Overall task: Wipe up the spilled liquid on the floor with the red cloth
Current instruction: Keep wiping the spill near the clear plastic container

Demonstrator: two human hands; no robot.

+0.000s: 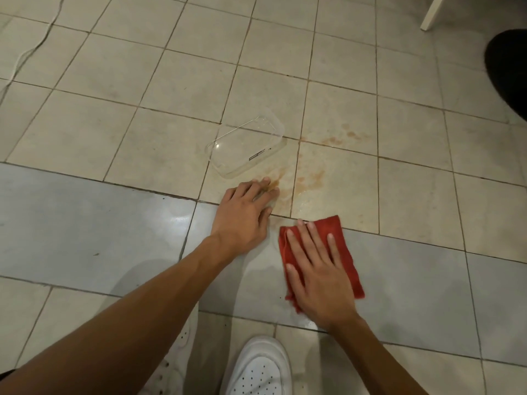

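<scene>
The left arm (128,309) stretched far forward from the lower left, its wrist straight. The left hand (245,212) lay palm down, fingers straight and slightly spread, pointing away. The right arm (385,360) came in from the lower right. The right hand (319,269), nearer the body, was flat, palm down, fingers straight and fanned.

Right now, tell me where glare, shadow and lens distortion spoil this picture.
Head view: glare whitens the grey tiles beside the left hand; grout lines bow toward the edges; the clear tub shows mostly by highlights; faint shadow falls beside the left forearm.
</scene>
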